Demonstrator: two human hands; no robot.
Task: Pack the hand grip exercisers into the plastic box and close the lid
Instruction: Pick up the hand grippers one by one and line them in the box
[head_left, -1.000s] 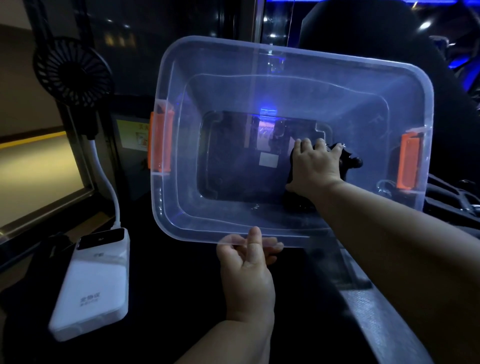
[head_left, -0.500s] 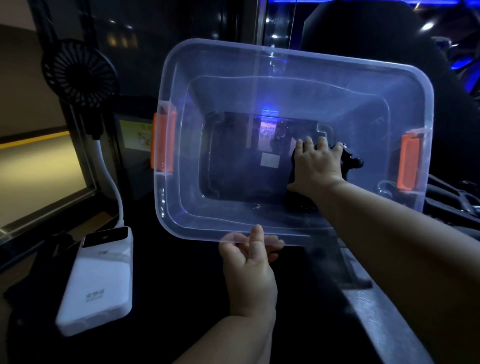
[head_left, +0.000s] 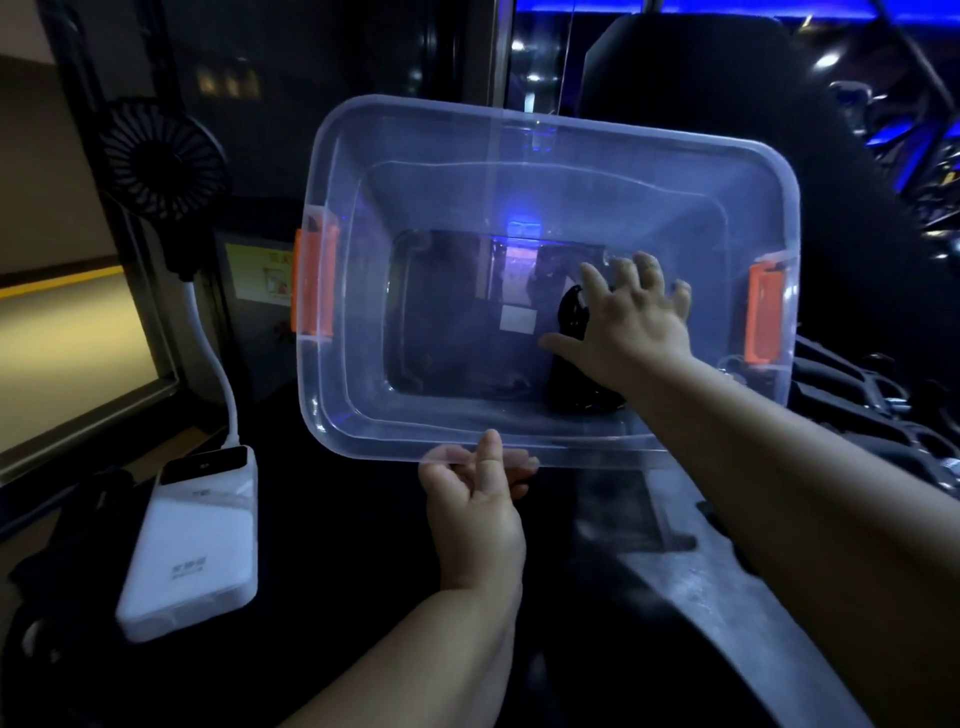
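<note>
Left hand (head_left: 475, 512) pinches the near rim of the clear rectangular plastic box (head_left: 519, 130), one finger over the rim and the others curled beneath it. By judgement, this grip tips the opening toward the person and steadies the box above the dark counter (head_left: 337, 571) for loading. Right hand (head_left: 636, 325) reaches inside, fingers spread and straight, gripping nothing. It lies over the black hand grip exerciser (head_left: 571, 317), which rests on the box floor toward the right end. Contact between the two cannot be confirmed. No lid is in view.
</note>
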